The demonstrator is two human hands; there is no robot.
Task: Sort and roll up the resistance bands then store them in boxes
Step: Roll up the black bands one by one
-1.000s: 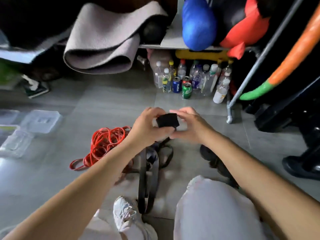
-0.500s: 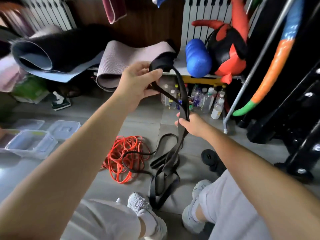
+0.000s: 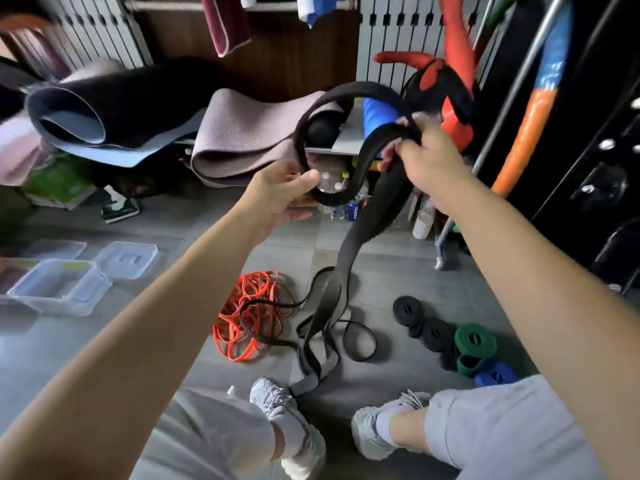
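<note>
A: Where is our black band [image 3: 349,89]?
B: Raised between our hands: our right hand [image 3: 429,168] grips its bunched strands, our left hand [image 3: 285,194] pinches the loop's low end, and the tail hangs to the floor [image 3: 194,237] beneath them.
A: And the rest?
B: Orange bands [image 3: 252,313] lie below our left hand, rolled bands [image 3: 474,341] below our right, clear boxes [image 3: 59,289] well left of both.

arms bare; light grey trousers [image 3: 502,434] | pale grey sneakers [image 3: 277,400]
</note>
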